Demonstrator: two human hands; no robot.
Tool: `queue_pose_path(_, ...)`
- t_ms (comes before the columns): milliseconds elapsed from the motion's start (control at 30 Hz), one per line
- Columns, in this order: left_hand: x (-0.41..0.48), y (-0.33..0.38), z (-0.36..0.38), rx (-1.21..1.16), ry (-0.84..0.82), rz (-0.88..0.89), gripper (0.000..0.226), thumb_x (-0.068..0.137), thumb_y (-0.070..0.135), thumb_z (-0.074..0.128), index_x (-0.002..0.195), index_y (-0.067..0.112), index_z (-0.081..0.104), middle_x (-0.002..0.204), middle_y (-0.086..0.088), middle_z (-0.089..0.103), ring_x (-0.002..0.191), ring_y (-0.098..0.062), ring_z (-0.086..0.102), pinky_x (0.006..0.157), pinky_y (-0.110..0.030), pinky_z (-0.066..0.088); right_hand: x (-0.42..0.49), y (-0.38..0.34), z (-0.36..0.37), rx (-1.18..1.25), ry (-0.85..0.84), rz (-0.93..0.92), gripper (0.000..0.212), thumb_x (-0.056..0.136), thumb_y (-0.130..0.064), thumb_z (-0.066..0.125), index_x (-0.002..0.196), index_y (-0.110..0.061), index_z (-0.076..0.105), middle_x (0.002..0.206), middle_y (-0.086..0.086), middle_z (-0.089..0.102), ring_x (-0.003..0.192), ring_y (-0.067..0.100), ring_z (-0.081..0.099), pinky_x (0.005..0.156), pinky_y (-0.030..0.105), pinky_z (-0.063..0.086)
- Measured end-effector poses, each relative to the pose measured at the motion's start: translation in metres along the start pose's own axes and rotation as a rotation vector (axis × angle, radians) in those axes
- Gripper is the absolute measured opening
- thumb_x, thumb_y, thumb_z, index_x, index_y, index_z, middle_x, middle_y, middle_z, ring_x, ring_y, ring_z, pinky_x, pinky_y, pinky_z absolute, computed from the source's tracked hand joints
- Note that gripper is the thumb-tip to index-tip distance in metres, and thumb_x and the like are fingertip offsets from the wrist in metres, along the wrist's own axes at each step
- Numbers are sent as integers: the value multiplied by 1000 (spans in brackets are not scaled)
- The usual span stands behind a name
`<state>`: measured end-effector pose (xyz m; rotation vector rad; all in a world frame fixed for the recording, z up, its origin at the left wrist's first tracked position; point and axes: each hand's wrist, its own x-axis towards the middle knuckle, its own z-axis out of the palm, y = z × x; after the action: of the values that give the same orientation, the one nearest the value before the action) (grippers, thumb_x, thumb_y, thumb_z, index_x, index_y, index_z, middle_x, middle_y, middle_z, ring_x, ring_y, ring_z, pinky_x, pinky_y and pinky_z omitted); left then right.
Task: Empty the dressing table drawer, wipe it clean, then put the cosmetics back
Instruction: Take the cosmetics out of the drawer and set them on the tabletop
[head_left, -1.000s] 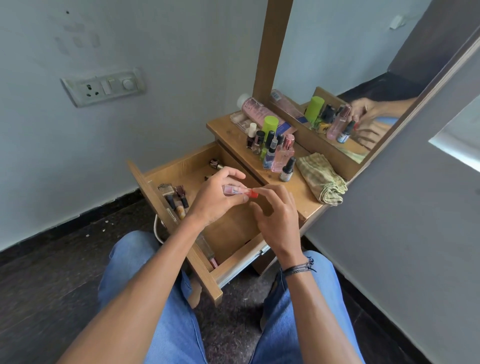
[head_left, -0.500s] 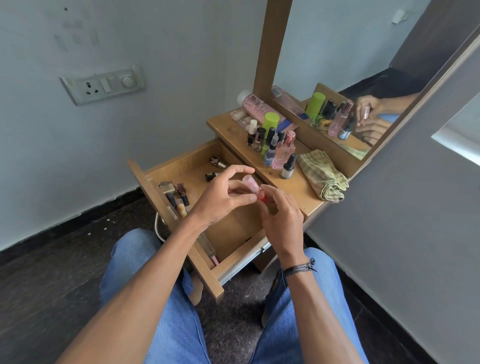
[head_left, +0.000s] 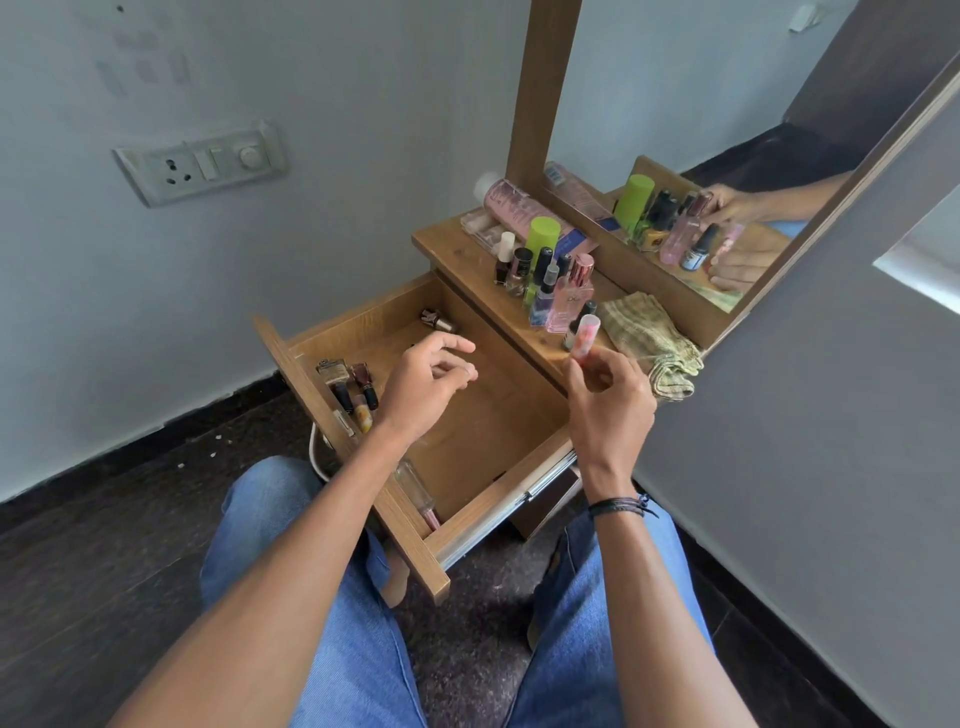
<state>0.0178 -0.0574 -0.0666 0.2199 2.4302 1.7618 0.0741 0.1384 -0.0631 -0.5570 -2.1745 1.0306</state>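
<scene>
1. Sitting close, denim knees (head_left: 353, 623) flank the open drawer (head_left: 415, 558), with a clear tube (head_left: 415, 486) lying against its front panel.
2. Left hand (head_left: 423, 387) hovers over the drawer, fingers loosely curled, holding nothing.
3. Right hand (head_left: 608, 410) pinches a pink tube (head_left: 585, 338) upright at the tabletop's (head_left: 452, 244) front edge.
4. Beyond, bottles (head_left: 545, 280) cluster on the tabletop beside a folded green cloth (head_left: 654, 343).
</scene>
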Motion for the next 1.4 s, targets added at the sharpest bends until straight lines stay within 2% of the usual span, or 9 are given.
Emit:
queue_pose_path(233,3,-8,-19,689,140,-43,14,98,18,60,107,26,66,99,2,75,88,-20,66,60,-31,48,4,-2,8,-115,38,67,22,90,-38,74,105,-23,78,99,-8,73,95,13,55,76,23,35)
queue_pose_path(367,-2,-15,-22,946,58,-69,25,95,16,67,120,18,67,123,-5,70,115,-28,57,89,-41,52,4,1,7,-135,21,59,30,88,-37,77,113,-20,76,108,-4,72,100,16,56,82,23,35)
queue_pose_path(500,-5,-14,-22,1109,-182,-202,26,92,23,74,116,15,69,129,-2,63,125,-27,47,99,-46,46,-6,2,2,-14,46,52,45,88,-32,79,127,-13,67,110,0,64,96,12,61,87,23,47)
queue_pose_path(567,-9,-11,-21,1126,-318,-264,32,90,32,76,117,15,69,132,-2,60,131,-26,42,100,-47,43,-16,-1,0,58,103,-8,41,91,-23,76,128,-11,65,105,0,60,90,0,54,84,20,50)
queue_pose_path(733,-14,2,-18,1174,-532,-379,49,86,38,78,128,16,66,151,-7,44,151,-31,22,112,-54,34,-38,-18,4,26,170,-379,14,91,-3,70,104,-7,71,89,0,58,82,16,47,79,20,38)
queue_pose_path(900,-13,5,-20,1178,-557,-453,22,92,17,74,113,21,74,152,-9,44,146,-28,31,110,-46,40,-62,-28,22,-104,-273,-504,6,93,-6,67,92,-12,70,88,-2,63,79,16,52,70,26,46)
queue_pose_path(1100,-20,13,-22,1267,-608,-433,67,88,-13,44,144,22,55,163,-20,14,144,-44,33,106,-48,42,-81,-25,37,-448,-853,-452,23,97,-34,64,110,-18,72,105,-1,66,97,20,62,81,36,56)
queue_pose_path(1300,-15,0,-22,1215,-528,-359,55,87,-14,48,125,19,69,154,-17,41,148,-33,29,110,-51,38,-85,-32,46,-661,-987,-427,39,93,-54,65,100,-17,72,91,2,71,85,24,68,78,36,54)
queue_pose_path(1400,-14,-3,-21,1203,-456,-318,43,94,-9,53,125,15,69,149,-17,49,149,-29,30,113,-50,34,-90,-39,52,-663,-1022,-397,25,94,-38,64,103,-16,72,95,5,72,85,27,69,74,37,57)
